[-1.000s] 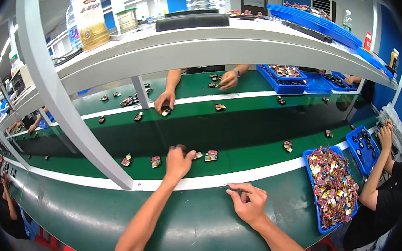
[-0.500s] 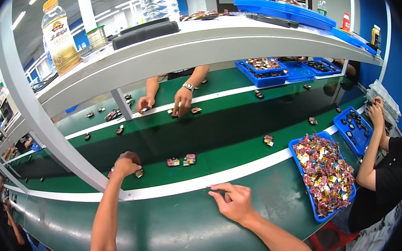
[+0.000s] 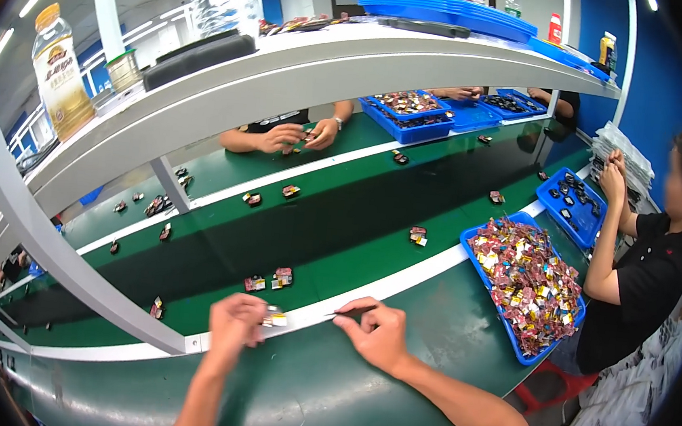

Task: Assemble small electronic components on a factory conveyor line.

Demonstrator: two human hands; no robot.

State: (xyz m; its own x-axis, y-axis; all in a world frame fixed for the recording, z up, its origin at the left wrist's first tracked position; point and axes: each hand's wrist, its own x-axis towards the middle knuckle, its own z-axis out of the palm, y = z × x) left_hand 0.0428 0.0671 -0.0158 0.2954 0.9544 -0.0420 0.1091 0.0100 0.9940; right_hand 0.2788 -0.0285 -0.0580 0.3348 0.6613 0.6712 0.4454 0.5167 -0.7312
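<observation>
My left hand (image 3: 235,325) is over the white rail, its fingers bent and somewhat blurred. At its fingertips is a small electronic part (image 3: 274,317) with a white and yellow label, which the hand appears to grip. To the right, my right hand (image 3: 376,335) is closed in a pinch on a thin dark pointed tool (image 3: 332,315), its tip toward the left hand. Most of the tool is hidden by the fingers. Beyond the rail, two similar reddish parts (image 3: 282,278) lie close together on the green belt (image 3: 345,262).
A blue tray (image 3: 468,242) heaped with small labelled parts stands at right. Behind it is a blue tray (image 3: 551,209) of black pieces, beside a seated co-worker (image 3: 637,263). Another person's hands (image 3: 303,135) work across the belt. A shelf (image 3: 331,50) and slanted post (image 3: 101,265) frame the near side.
My left hand has come back from the belt to the rail with a small part at its fingertips. The view has shifted. Across the belt, the other person's hands have drawn back, holding something.
</observation>
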